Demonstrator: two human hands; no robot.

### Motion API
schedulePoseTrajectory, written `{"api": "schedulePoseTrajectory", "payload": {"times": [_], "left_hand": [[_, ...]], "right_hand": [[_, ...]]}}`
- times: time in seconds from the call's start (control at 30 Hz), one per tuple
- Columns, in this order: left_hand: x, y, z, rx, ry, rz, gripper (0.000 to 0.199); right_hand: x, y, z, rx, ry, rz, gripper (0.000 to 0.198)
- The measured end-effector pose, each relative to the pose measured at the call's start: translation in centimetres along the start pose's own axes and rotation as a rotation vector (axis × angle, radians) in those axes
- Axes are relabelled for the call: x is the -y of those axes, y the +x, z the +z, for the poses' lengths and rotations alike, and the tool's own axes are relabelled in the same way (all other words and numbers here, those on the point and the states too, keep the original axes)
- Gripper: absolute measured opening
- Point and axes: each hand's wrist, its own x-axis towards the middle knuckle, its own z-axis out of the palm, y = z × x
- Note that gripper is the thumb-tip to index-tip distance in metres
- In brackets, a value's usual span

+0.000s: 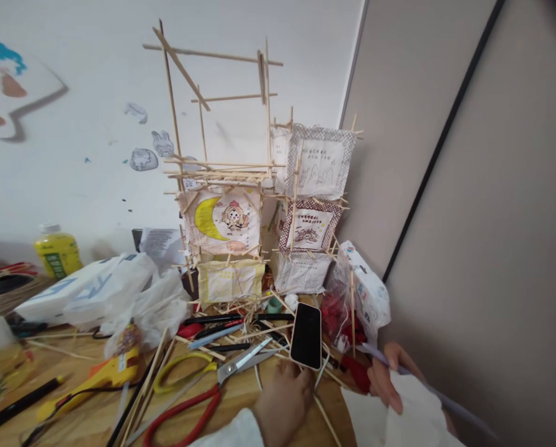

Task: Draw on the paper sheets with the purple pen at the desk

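My left hand (282, 397) rests on the tabletop just below a phone (306, 335) with a dark screen. Its fingers are curled in by the phone's lower edge, and I cannot make out what they hold, if anything. At the right, my right hand (386, 379) is closed on a sheet of white paper (415, 413), which hangs over the table's corner. A long, thin lavender thing (450, 406), blurred, passes by the same hand. Left of my left hand lie scissors with red handles (185, 413) and scissors with yellow handles (185, 366), their blades overlapping.
Behind stands a wooden stick frame (217, 57) with drawn panels (222, 217), beside a second panelled tower (322, 161). Loose sticks and pens (217, 318) clutter the middle. Leftward are a yellow glue gun (115, 372), plastic bags (115, 288), a yellow bottle (58, 251) and twine (8, 292).
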Motion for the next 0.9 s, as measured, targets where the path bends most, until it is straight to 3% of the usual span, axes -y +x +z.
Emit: {"api": "schedulePoseTrajectory", "payload": {"times": [0.07, 0.13, 0.2, 0.33, 0.43, 0.53, 0.73, 0.83, 0.9], "left_hand": [[0.3, 0.4, 0.5, 0.040, -0.007, -0.154, 0.032], [0.8, 0.5, 0.0, 0.069, -0.058, -0.253, 0.044], [1.1, 0.8, -1.3, 0.068, -0.161, -0.319, 0.056], [1.5, 3.4, -3.7, 0.014, -0.359, -0.535, 0.050], [1.8, 5.9, -3.8, 0.035, -0.415, -0.633, 0.067], [2.6, 7.2, -2.8, -0.008, -0.531, -0.659, 0.087], [3.8, 7.0, -1.6, -0.229, -0.922, -0.583, 0.061], [4.4, 6.5, -1.4, -0.186, -1.192, -0.588, 0.043], [5.2, 5.4, -1.6, -0.165, -1.377, -0.587, 0.031]], "right_hand": [[-0.6, 0.2, -0.8, 0.193, 0.095, -0.011, 0.047], [-1.1, 0.1, -1.5, 0.287, 0.115, 0.010, 0.045], [-1.5, 0.0, -1.7, 0.235, 0.126, -0.017, 0.043], [-2.0, 0.0, -0.3, 0.052, 0.107, -0.040, 0.047], [-2.2, 0.5, 0.9, 0.006, 0.074, 0.031, 0.053], [-2.4, 1.2, 0.9, 0.051, 0.088, 0.066, 0.056], [-2.6, 2.6, -1.0, 0.348, 0.127, 0.189, 0.044], [-3.1, 2.7, -0.9, 0.337, 0.156, 0.175, 0.039], [-3.2, 2.3, -0.2, 0.258, 0.111, 0.149, 0.042]]}}
